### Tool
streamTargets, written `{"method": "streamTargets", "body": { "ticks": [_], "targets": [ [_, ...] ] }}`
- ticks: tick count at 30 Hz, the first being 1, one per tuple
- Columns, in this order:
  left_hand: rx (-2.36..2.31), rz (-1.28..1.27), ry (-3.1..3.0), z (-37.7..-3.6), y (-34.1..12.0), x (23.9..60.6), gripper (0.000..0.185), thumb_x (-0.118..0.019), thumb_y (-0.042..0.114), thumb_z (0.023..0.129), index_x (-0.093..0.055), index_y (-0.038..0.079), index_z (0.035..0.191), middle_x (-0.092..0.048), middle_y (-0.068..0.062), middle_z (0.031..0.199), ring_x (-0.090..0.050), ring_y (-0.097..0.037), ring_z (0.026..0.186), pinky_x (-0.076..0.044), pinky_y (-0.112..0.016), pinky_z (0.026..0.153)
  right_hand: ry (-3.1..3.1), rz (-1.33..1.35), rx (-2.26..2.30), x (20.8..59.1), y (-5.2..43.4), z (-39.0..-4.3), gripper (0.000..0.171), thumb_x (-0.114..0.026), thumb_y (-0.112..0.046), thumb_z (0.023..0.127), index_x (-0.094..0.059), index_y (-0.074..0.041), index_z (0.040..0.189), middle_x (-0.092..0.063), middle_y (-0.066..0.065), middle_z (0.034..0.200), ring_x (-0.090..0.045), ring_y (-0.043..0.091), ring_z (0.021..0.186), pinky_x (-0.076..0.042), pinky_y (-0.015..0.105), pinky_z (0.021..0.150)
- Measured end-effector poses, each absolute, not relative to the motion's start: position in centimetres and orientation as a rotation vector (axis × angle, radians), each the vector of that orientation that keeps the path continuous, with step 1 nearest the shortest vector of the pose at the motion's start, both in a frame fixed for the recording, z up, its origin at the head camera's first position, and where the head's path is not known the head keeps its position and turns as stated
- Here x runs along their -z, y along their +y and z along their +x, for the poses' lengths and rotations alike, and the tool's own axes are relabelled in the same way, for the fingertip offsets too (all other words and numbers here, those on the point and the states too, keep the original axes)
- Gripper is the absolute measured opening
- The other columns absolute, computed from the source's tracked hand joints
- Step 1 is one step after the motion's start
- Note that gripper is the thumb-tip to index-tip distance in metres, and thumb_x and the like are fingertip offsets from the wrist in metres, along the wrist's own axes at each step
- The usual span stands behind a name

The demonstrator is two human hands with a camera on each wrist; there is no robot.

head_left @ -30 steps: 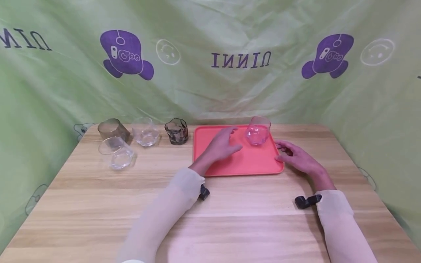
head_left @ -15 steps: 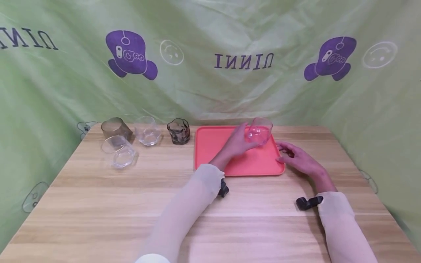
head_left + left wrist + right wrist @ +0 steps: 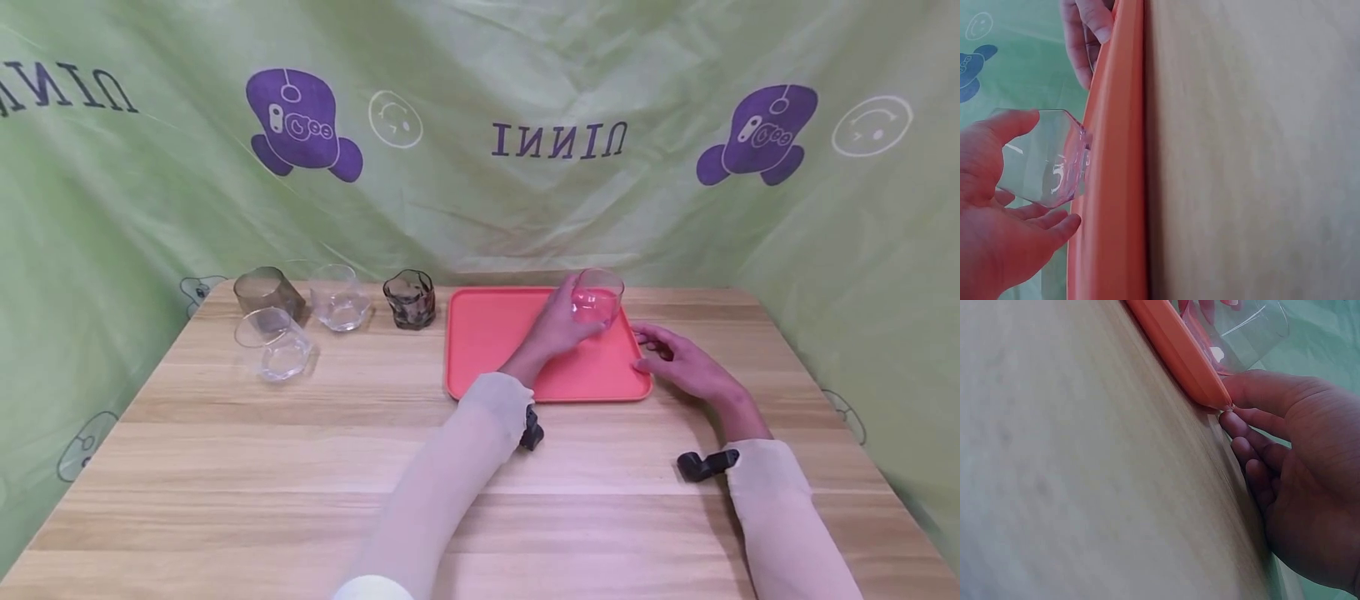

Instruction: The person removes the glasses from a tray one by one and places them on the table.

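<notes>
A clear faceted glass (image 3: 599, 297) stands at the far right of an orange tray (image 3: 495, 342). My left hand (image 3: 558, 323) reaches across the tray and grips the glass. In the left wrist view the thumb lies on one side of the glass (image 3: 1041, 162) and the fingers (image 3: 1054, 222) curl round the other, above the tray (image 3: 1116, 187). My right hand (image 3: 678, 358) rests on the table at the tray's right edge. In the right wrist view its thumb and fingertips (image 3: 1235, 422) touch the tray rim (image 3: 1172, 350).
Left of the tray stand a dark patterned glass (image 3: 409, 299), a clear glass (image 3: 339, 298), a smoky glass (image 3: 262, 292) and another clear glass (image 3: 273, 344) in front. A green printed cloth (image 3: 480, 208) hangs behind the wooden table (image 3: 300, 467).
My left hand moved right across the tray from its middle to the clear glass and closed round it. The right hand stayed at the tray's edge.
</notes>
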State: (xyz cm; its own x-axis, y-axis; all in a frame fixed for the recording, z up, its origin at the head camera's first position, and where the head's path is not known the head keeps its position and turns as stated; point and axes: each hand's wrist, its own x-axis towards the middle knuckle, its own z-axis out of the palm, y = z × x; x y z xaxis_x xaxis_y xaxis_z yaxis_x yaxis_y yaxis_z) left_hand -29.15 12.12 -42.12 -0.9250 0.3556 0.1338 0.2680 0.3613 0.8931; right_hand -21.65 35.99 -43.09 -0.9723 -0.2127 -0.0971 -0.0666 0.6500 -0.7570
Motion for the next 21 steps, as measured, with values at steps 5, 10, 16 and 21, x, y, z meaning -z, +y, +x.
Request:
{"method": "streamTargets", "body": {
  "ticks": [5, 10, 16, 21],
  "targets": [
    [-1.649, 0.619, 2.519, -29.4, 12.44, 42.6, 0.09, -0.085, 0.02, 0.087, -0.031, 0.019, 0.16, -0.052, -0.009, 0.143, -0.055, -0.024, 0.126, -0.052, -0.036, 0.096, 2.687, -0.217, 1.229, 43.29, 36.18, -21.63, 0.073, -0.069, -0.032, 0.1, -0.035, -0.002, 0.158, -0.046, 0.024, 0.145, -0.041, 0.042, 0.133, -0.029, 0.06, 0.112],
    [-1.669, 0.624, 2.507, -29.55, 12.77, 42.83, 0.092, -0.084, 0.017, 0.087, -0.029, 0.019, 0.161, -0.051, -0.01, 0.143, -0.055, -0.024, 0.125, -0.053, -0.035, 0.096, 2.691, -0.217, 1.217, 43.32, 36.42, -21.6, 0.073, -0.068, -0.033, 0.101, -0.035, -0.003, 0.159, -0.045, 0.025, 0.147, -0.039, 0.043, 0.136, -0.027, 0.062, 0.114],
    [-1.681, 0.574, 2.495, -29.66, 12.92, 42.99, 0.092, -0.083, 0.013, 0.088, -0.028, 0.021, 0.162, -0.049, -0.008, 0.147, -0.054, -0.025, 0.127, -0.052, -0.038, 0.099, 2.689, -0.224, 1.209, 43.22, 36.36, -21.74, 0.074, -0.069, -0.035, 0.1, -0.035, -0.005, 0.159, -0.045, 0.024, 0.148, -0.038, 0.043, 0.137, -0.026, 0.063, 0.115],
    [-1.699, 0.55, 2.459, -29.85, 13.02, 43.05, 0.094, -0.083, 0.013, 0.088, -0.027, 0.023, 0.162, -0.051, -0.006, 0.145, -0.055, -0.023, 0.126, -0.053, -0.035, 0.097, 2.69, -0.215, 1.195, 43.18, 36.29, -21.76, 0.075, -0.069, -0.035, 0.1, -0.034, -0.004, 0.159, -0.045, 0.024, 0.147, -0.039, 0.043, 0.136, -0.027, 0.063, 0.114]
  ]
}}
